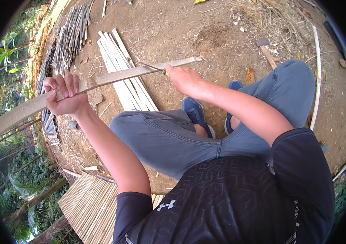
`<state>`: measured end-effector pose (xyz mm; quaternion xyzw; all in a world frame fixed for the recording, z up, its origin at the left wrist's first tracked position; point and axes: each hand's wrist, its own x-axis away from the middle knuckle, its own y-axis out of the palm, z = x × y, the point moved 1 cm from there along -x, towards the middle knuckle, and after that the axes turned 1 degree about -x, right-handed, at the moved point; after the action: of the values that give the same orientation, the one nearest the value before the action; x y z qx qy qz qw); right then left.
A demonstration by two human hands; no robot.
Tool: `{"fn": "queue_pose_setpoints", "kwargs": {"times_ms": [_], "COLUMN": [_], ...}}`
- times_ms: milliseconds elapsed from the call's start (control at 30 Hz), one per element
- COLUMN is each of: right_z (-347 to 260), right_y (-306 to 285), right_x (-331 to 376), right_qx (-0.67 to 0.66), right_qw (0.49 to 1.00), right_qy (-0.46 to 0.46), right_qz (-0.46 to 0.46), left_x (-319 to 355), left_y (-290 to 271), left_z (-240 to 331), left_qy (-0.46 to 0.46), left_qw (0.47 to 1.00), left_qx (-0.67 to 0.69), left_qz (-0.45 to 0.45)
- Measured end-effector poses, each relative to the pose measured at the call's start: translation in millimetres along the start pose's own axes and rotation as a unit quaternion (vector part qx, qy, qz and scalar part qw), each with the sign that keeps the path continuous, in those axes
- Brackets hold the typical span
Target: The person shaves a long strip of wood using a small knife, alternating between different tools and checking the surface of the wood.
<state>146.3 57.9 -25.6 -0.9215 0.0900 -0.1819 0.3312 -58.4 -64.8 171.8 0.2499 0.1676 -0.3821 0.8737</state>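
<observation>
A long, pale split bamboo strip (pixel 116 76) slants across in front of me, its left end nearer and wider, with a node beside my left hand. My left hand (pixel 65 94) is closed around it, the fingers curled over the upper edge. Toward its far right part, my right hand (pixel 185 80) grips a knife (pixel 148 65) with a thin dark blade and a bit of yellow showing at the handle. The blade lies against the strip, pointing left; most of the handle is hidden in my fist.
Pale slats (pixel 118 61) lie on the dirt beyond my knees, with a pile of darker split bamboo (pixel 73 38) farther left. A hatchet-like tool (pixel 267 53) rests near my right knee. At lower left is a bamboo-slat platform (pixel 87 207). A long pale strip (pixel 317 77) lies at right.
</observation>
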Motion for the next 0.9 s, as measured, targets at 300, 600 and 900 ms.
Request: {"fn": "queue_pose_setpoints", "kwargs": {"times_ms": [300,600,900], "right_z": [-7,-24,-28], "right_y": [-11,-17,0], "right_x": [3,3,8], "right_qx": [-0.032,-0.016,-0.035], "right_qw": [0.997,0.999,0.999], "right_qy": [0.032,0.015,-0.003], "right_qz": [-0.054,-0.027,-0.021], "left_x": [-2,-8,-5], "left_y": [-6,2,-6], "left_z": [0,2,-3], "left_qy": [0.000,0.006,-0.001], "left_qw": [1.000,1.000,1.000], "left_qx": [0.002,-0.003,0.005], "left_qz": [0.007,-0.014,0.019]}}
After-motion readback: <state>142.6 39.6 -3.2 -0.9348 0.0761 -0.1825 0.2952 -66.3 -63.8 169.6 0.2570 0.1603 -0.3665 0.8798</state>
